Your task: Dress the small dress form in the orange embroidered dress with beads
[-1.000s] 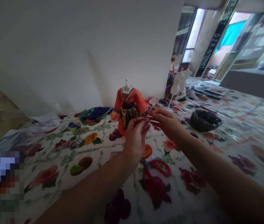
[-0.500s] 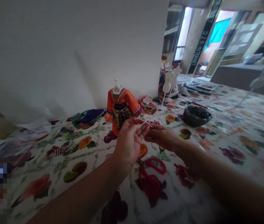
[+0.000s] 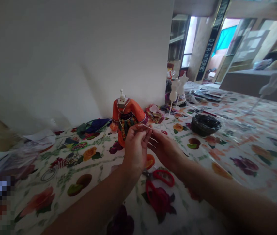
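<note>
A short strand of white beads [image 3: 145, 126] runs between my two hands, in front of a small dress form in an orange robe [image 3: 136, 110] with bead trim. My left hand [image 3: 136, 145] is closed, pinching the strand between thumb and fingers. At the strand's right end, my right hand [image 3: 164, 147] has its thumb and index fingertips together on the beads, its other fingers stretched out. Below the hands lie scissors with red handles [image 3: 164, 178], their blades partly hidden by my left wrist.
A black plastic-lined bowl [image 3: 205, 124] stands to the right. White bare dress forms [image 3: 174, 90] stand behind it. Folded dark cloth [image 3: 93, 126], a green-rimmed dish of beads [image 3: 79, 146] and plastic sheets [image 3: 28, 150] lie at left on the fruit-patterned tablecloth [image 3: 91, 178]. A wall rises behind.
My right hand has shifted slightly left and turned, its fingers now more extended. The bead strand lies straighter between the hands, without the crossed ends seen before. The view has tilted slightly upward.
</note>
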The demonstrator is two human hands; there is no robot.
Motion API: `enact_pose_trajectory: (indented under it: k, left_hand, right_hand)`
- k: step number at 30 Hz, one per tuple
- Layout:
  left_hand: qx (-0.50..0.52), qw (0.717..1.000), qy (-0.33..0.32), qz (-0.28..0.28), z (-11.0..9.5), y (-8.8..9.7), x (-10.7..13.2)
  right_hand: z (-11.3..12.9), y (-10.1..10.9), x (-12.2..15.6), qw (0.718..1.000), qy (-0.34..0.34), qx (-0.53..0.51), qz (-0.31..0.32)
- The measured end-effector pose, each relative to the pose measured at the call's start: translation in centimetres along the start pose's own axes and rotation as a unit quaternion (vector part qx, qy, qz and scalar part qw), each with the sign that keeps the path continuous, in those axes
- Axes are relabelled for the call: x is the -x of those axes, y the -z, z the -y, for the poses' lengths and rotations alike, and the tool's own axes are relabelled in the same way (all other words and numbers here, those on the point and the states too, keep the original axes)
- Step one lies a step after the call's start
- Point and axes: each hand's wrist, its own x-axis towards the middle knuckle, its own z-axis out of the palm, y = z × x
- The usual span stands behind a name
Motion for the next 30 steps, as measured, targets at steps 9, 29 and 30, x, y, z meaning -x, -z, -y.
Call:
enact_pose_trajectory:
  k: [9, 29, 30]
  left_hand:
    - [-0.003, 0.999, -0.029, 0.032, 0.4, 0.4, -0.1]
    - [-0.005, 1.0, 0.014, 0.012, -0.1, 0.2, 0.2]
    - [-0.001, 1.0, 0.016, 0.01, -0.1, 0.1, 0.2]
  right_hand:
    - [0.8, -0.7, -0.7, 0.998, 0.031, 0.012, -0.057]
    - [0.6, 0.6, -1.3, 1.0, -0.01, 0.008, -0.025]
    - [0.7, 0.5, -1.2, 1.0, -0.006, 0.006, -0.021]
